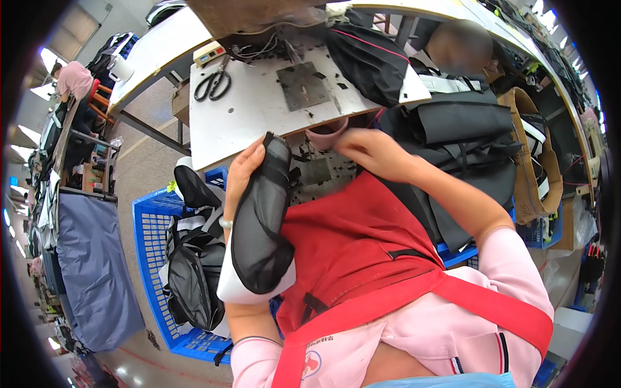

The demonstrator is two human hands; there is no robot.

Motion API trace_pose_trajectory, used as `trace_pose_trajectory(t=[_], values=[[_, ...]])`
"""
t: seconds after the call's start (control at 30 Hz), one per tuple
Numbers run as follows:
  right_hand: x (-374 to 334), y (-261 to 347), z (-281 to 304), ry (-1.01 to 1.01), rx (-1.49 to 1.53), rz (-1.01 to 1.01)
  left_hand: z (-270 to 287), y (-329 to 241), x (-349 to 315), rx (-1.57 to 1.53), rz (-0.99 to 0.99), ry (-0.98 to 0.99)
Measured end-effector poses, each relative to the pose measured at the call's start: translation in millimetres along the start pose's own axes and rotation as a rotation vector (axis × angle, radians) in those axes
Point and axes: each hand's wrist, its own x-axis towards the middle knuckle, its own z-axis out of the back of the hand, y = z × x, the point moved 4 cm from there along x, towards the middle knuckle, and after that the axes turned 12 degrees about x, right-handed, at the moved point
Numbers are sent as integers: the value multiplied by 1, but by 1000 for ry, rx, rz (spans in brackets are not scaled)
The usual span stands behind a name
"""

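Light-blue fabric edge (446, 380) lies closest to view, farthest back from the white worktable (249, 107), my landmark. Next toward the table: the worker's pink shirt (414, 330) and red apron (356, 226).

Left hand (242, 169), at the table's near edge: fingers grasping the upper end of a black mesh piece (262, 213). The piece hangs in front of that edge, along the forearm, white material (259, 294) showing at its lower end.

Right hand (372, 150), also before the near edge: fingers curled, just beside a pink bowl (326, 136) under the tabletop. I cannot tell whether they grip anything.

On the table: black-handled scissors (220, 71) toward its left, a metal plate (303, 85) near its middle, black cloth with pink piping (372, 61) to its right.

Left-front of the table: blue basket (147, 258) containing black-and-white pieces (194, 284). Right of the table: dark fabric stack (462, 152); another person (456, 48) beyond it.
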Motion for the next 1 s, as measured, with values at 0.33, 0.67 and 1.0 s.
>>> trace_pose_trajectory(t=[0.33, 0.67, 1.0], values=[[324, -25, -114, -213, -564, 100, 33, 8, -40, -263, -42, -108], [255, -15, -116, 3, -460, -128, 80, 20, -48, -166, -35, -171], [158, -18, -58, 36, -315, -123, 59, -3, -43, 50, -64, -230]])
